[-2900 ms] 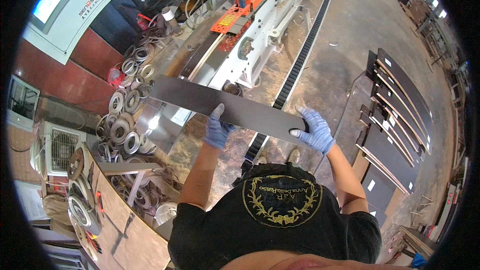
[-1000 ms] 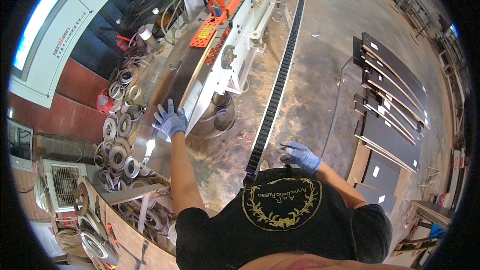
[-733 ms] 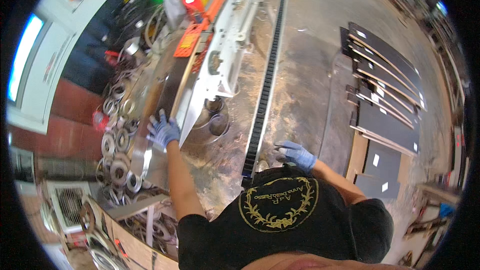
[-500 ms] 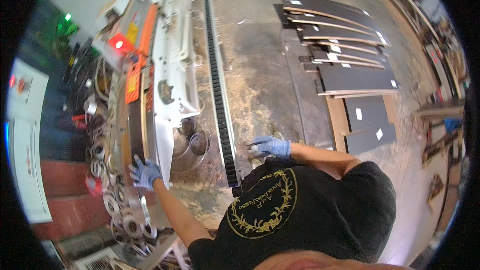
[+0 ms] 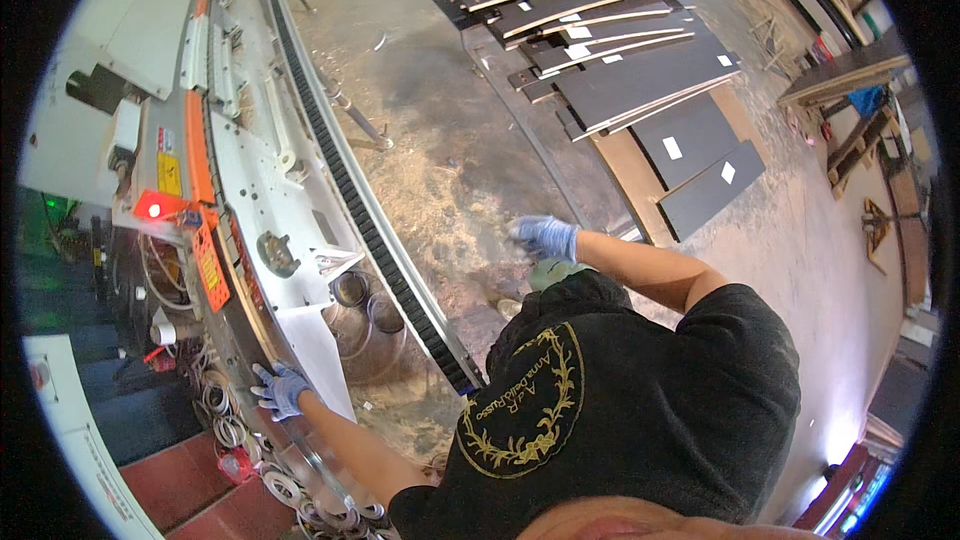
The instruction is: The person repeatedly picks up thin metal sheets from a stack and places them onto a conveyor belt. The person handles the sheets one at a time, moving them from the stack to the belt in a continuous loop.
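My left hand (image 5: 281,390), in a blue-grey work glove, rests with its fingers spread on a dark board (image 5: 245,328) with a pale edge. That board lies along the long white and orange machine on my left. Out in front of my body is my gloved right hand (image 5: 547,237), over the floor and apart from the machine. Its fingertips are smeared by motion, and nothing can be made out in it. A long black roller track (image 5: 345,180) with a light rail runs between my two hands.
Several dark panels (image 5: 640,65) with pale edges and white labels lie overlapped at the far right, beside a brown sheet (image 5: 630,185). Rolls of edge strip (image 5: 285,486) crowd the lower left. A red light (image 5: 154,210) glows on the machine. Sawdust covers the floor (image 5: 440,190).
The view has turned to the right, so the machine now slants and the panels sit farther left and higher. My left hand stays spread on the board; my right hand has shifted a little forward.
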`<state>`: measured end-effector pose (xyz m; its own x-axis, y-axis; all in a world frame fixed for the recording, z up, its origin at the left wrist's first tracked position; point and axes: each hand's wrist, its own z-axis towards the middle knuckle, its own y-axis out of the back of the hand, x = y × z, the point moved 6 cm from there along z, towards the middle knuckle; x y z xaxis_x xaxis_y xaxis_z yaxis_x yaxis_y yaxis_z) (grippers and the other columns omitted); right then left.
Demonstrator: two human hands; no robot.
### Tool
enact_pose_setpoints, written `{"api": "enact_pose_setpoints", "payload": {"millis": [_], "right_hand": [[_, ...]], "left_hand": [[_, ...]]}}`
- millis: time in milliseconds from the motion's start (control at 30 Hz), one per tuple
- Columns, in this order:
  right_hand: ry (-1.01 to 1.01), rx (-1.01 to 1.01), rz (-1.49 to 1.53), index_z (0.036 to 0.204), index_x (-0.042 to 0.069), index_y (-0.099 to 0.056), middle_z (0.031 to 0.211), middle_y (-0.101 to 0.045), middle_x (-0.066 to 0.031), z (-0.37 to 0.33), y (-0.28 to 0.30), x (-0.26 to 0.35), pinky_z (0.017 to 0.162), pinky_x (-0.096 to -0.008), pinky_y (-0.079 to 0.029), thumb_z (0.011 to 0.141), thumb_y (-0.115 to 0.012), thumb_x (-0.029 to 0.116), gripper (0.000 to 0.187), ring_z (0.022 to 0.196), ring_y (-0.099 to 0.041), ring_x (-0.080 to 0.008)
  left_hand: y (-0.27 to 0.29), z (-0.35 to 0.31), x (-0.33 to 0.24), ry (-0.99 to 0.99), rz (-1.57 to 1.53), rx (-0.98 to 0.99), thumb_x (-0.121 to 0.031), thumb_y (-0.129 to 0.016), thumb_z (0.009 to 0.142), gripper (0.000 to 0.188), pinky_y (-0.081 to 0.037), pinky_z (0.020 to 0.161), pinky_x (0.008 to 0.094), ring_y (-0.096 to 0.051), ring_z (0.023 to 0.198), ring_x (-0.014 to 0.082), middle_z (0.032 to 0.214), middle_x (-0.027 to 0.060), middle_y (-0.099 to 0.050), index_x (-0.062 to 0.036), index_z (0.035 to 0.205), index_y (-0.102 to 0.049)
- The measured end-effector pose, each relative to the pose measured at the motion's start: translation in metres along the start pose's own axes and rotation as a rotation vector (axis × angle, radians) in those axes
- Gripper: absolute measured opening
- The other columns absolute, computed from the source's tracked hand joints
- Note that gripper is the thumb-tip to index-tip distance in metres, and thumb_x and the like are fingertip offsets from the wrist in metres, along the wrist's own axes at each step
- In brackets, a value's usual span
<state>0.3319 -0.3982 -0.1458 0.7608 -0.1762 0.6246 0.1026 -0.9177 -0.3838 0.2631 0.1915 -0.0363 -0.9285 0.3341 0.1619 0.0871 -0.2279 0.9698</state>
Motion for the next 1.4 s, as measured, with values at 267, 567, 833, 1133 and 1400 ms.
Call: {"api": "enact_pose_setpoints", "payload": {"millis": [267,567,833,1133,1400], "right_hand": [[0.048,-0.283,0.230,0.099,0.025,-0.060,0.089,-0.060,0.0044,0.093,0.155,0.133,0.069,-0.0311,-0.040,0.084,-0.057,0.041,0.023,0.076,-0.052,-0.0124],[0.470,-0.603,0.457,0.124,0.019,-0.048,0.129,-0.047,-0.0073,0.261,0.267,0.314,0.083,-0.0484,-0.038,0.074,-0.068,0.046,0.060,0.103,-0.051,-0.0277],[0.587,-0.509,0.470,0.084,0.013,-0.058,0.070,-0.055,-0.0007,0.224,0.244,0.302,0.049,-0.0288,-0.037,0.075,-0.069,0.026,0.019,0.056,-0.048,-0.0132],[0.580,-0.157,0.062,0.111,0.002,-0.053,0.098,-0.060,-0.0047,0.026,0.046,0.111,0.074,-0.0303,-0.047,0.076,-0.071,0.023,0.045,0.089,-0.056,-0.0156],[0.498,0.182,-0.225,0.116,0.005,-0.052,0.107,-0.056,-0.0067,0.011,-0.104,-0.012,0.081,-0.0306,-0.046,0.081,-0.065,0.019,0.039,0.094,-0.054,-0.0157]], "left_hand": [[0.024,0.007,-0.081,-0.183,0.036,-0.169,-0.056,-0.040,0.086,0.055,-0.031,0.100,0.0485,-0.031,0.129,0.0283,0.146,0.0055,-0.024,-0.0399,0.137,-0.027],[0.051,-0.181,-0.120,-0.457,-1.503,0.380,-0.017,-0.057,0.081,0.065,-0.028,0.106,0.0363,-0.033,0.127,0.0228,0.141,0.0088,-0.030,-0.0040,0.137,-0.028],[0.061,-0.216,-0.084,-0.647,-0.908,0.059,-0.016,-0.058,0.083,0.056,-0.029,0.105,0.0321,-0.034,0.126,0.0213,0.139,0.0078,-0.033,-0.0012,0.133,-0.036],[0.141,-0.290,-0.231,-1.105,-1.157,0.395,-0.032,-0.067,0.074,0.066,-0.029,0.103,0.0399,-0.037,0.125,0.0295,0.138,0.0173,-0.036,-0.0023,0.128,-0.043],[0.192,-0.411,-0.306,-1.572,-0.268,0.563,-0.042,-0.069,0.070,0.093,-0.046,0.088,0.0401,-0.056,0.104,0.0322,0.129,0.0182,-0.046,-0.0181,0.142,-0.015]]}}
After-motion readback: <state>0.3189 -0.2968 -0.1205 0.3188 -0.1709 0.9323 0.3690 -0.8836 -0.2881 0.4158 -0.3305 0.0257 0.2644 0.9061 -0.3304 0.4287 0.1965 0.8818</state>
